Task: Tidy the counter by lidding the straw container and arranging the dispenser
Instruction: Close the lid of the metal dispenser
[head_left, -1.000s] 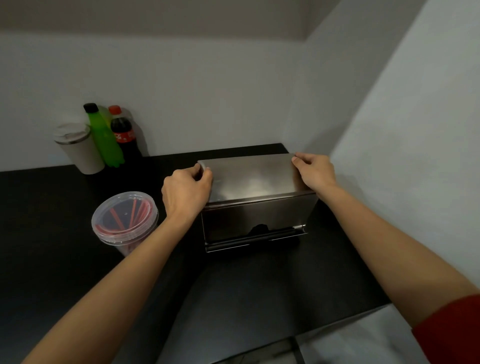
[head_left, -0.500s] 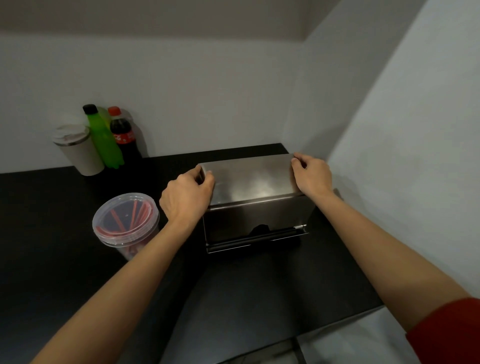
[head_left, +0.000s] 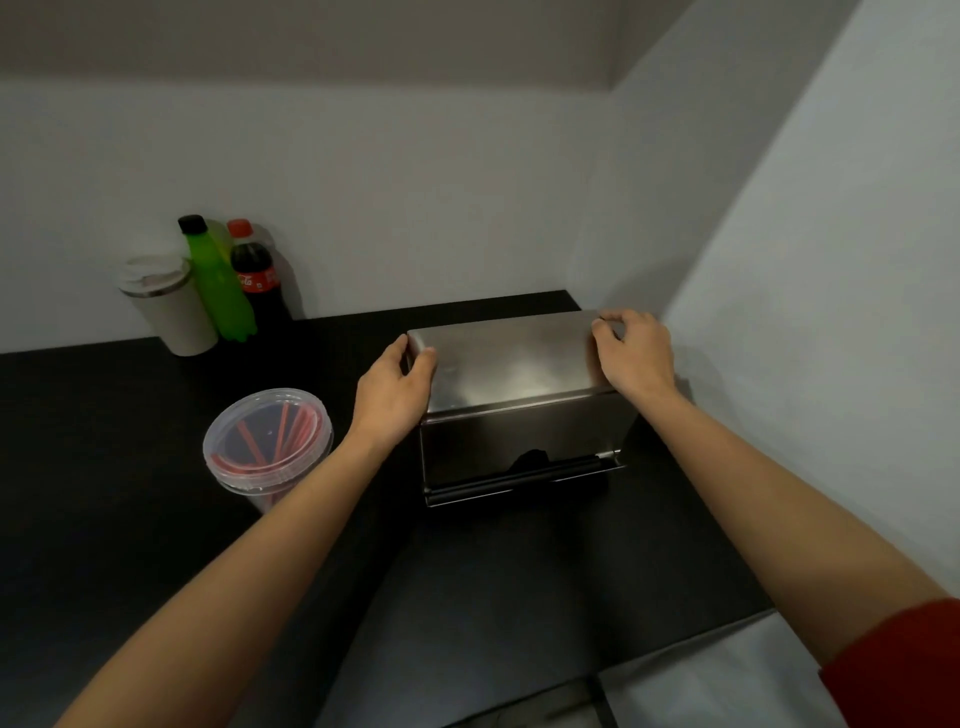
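The shiny metal dispenser (head_left: 514, 405) sits near the back right corner of the black surface (head_left: 104, 467), close to the side wall. Both hands are on it. The left hand (head_left: 392, 397) holds the top left corner, with its fingers (head_left: 427, 358) curled over the edge and pinching the metal. The right hand (head_left: 634, 353) holds the top right corner the same way, its fingers (head_left: 605, 323) closed on the back edge of the lid.

The straw container (head_left: 269, 444) stands just to the left of the dispenser, near the left arm. Its clear lid looks like it is on, and the red straws show through it. So I think that job is done, and the step now is putting the dispenser in its place.

Next, I think both hands need to push or slide the box together, at the same speed, so it ends up straight and snug in the corner. The wall is very close on the right, so there is little room for the right hand.

Far off in the back left part of the surface, against the wall, stand a pale cup (head_left: 169, 306), a green bottle (head_left: 218, 280) and a cola bottle (head_left: 257, 275), all close together.
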